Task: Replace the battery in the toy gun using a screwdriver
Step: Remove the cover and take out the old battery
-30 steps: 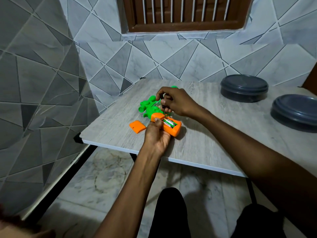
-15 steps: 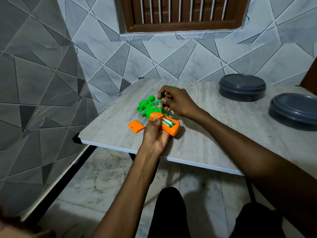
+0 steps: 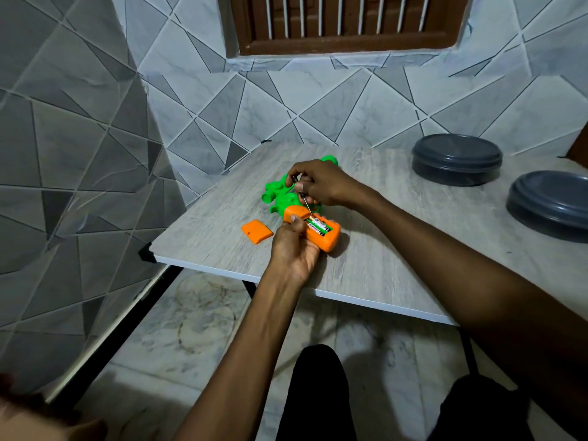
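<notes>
While the toy gun (image 3: 280,198) lies on its side on the grey wood-grain table (image 3: 397,259), both hands are at work on it. Gun layout: green body at the far end, orange grip (image 3: 329,241) at the end nearest the person. The battery bay in the grip is uncovered and faces up. Two batteries (image 3: 319,226) sit side by side in it, with green and white labels whose print is too small to read. The left hand (image 3: 294,249) clasps the gun's grip from the near side, thumb laid on the grip's upper edge just beside the bay. The other fingers are hidden behind the hand. The right hand (image 3: 321,186) is over the gun's green body, fingertips pinched round the dark handle of a small screwdriver (image 3: 306,203). The thin metal shaft slants down from that hand to the far end of the bay. The tip meets the gun there, beside the left thumb, but what exactly it touches cannot be told. An orange battery cover (image 3: 257,231) lies loose just left of the gun's grip, not touching it, with one small hole showing. Well to the right of the gun stands a dark grey lidded container (image 3: 456,159), far side, and a second grey container (image 3: 550,205) on the near side of it. Behind the gun is a tiled wall (image 3: 318,100) with a brown barred window (image 3: 343,23).
</notes>
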`<state>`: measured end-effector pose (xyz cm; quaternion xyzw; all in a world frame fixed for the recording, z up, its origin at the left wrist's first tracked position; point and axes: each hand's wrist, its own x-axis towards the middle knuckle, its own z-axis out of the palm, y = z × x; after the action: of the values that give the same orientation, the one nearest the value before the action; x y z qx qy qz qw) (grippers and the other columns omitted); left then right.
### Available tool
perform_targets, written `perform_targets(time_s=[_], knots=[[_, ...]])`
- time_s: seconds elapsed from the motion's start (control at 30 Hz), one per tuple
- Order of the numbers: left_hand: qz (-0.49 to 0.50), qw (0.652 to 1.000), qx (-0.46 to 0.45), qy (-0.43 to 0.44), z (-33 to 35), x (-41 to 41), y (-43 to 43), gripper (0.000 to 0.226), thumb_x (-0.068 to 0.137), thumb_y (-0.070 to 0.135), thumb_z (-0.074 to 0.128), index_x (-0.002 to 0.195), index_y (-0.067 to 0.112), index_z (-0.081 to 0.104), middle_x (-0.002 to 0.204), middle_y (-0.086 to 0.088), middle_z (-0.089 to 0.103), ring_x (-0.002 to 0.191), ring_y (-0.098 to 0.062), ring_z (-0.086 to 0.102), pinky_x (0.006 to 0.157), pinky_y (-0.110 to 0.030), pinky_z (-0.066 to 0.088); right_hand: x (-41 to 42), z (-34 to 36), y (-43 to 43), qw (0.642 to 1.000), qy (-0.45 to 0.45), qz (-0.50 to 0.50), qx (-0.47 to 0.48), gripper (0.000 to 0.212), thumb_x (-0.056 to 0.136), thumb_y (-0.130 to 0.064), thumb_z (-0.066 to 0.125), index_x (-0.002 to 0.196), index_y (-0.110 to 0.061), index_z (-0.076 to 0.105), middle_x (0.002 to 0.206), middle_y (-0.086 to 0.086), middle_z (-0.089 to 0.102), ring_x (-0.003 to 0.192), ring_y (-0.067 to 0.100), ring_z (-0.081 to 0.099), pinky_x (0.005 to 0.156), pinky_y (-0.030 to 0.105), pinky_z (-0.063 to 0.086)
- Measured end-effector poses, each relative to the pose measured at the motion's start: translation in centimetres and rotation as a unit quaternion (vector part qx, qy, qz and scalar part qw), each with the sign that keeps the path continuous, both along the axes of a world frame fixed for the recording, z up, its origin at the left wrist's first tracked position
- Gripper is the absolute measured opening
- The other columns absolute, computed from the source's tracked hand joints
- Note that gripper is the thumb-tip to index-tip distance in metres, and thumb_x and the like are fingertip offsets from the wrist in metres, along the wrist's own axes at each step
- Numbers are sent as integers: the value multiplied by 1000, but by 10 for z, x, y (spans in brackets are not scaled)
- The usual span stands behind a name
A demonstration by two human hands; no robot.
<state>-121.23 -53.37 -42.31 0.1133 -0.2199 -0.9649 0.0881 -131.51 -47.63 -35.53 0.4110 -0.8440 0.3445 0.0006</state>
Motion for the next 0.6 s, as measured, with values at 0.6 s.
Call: perform_targets(time_s=[0.6], knots=[[7,1000,26,11,-1,-5,0,42,104,9,33,143,-5,36,137,-27,51,126,-35,50,108,-48,35,35,-10,49,992,85,4,93,17,95,-15,53,97,-6,66,91,8,65,84,16,53,74,34,39]])
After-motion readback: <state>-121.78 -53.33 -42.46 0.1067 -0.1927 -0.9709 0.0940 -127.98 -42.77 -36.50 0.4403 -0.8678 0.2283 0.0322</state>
